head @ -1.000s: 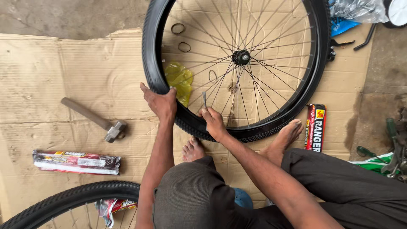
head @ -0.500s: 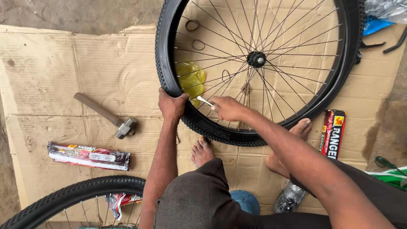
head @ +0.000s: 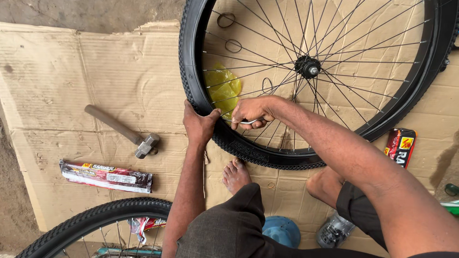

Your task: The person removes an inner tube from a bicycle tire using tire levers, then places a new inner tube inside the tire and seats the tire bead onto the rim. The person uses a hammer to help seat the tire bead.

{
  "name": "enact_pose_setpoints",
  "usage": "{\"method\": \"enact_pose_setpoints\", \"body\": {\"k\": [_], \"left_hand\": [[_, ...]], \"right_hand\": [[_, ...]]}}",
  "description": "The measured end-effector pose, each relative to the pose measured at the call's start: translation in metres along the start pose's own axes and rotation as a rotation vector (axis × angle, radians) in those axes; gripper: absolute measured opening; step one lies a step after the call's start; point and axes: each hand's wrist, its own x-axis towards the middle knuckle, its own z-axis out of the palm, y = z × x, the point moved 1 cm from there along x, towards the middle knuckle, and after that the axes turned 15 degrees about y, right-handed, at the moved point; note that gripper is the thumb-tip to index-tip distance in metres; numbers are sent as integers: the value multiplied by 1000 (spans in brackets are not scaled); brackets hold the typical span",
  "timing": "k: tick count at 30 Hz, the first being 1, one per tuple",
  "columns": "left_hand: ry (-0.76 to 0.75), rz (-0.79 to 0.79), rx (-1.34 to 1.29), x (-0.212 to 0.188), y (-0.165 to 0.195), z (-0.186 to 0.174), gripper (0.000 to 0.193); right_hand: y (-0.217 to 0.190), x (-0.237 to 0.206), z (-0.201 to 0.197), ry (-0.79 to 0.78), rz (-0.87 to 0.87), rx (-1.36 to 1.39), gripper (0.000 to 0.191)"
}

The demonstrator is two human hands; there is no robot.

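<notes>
A bicycle wheel (head: 311,67) lies flat on the cardboard sheet (head: 95,71) and fills the upper right of the frame; its top and right edges are cut off. The left hand (head: 200,125) is clamped over the black tyre (head: 189,57) at the wheel's lower left, thumb hooked inside the rim and fingers wrapped outside. Just right of it, the right hand (head: 252,112) is closed round a slim metal tool (head: 248,122), of which only a short pale bit shows under the knuckles; its tip and what it bears on are hidden. A yellow plastic bag (head: 224,88) lies under the spokes beside both hands.

Left of centre a hammer (head: 125,131) rests on the cardboard, with a long red-and-grey packet (head: 106,176) below it. A second wheel (head: 95,224) is cropped at the lower left. Two bare feet (head: 235,174) sit below the tyre. A red packet (head: 400,145) lies at the right. A blue round object (head: 282,231) and a grey one beside it at the bottom are half hidden by the legs and hard to identify.
</notes>
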Motion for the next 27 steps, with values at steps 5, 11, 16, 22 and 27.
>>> {"method": "enact_pose_setpoints", "body": {"k": [5, 11, 16, 22, 27], "left_hand": [[-78, -19, -71, 1, 3, -5, 62], [-120, -74, -70, 4, 3, -7, 65], [-131, -80, -128, 6, -3, -8, 63], [-112, -60, -54, 13, -15, -4, 58], [-48, -12, -17, 9, -23, -7, 59]], "right_hand": [[3, -2, 8, -147, 47, 156, 31], [6, 1, 9, -170, 92, 287, 34], [8, 11, 36, -100, 99, 345, 30], [14, 34, 139, 399, 237, 931, 18], [-14, 48, 213, 1651, -735, 485, 11]]}}
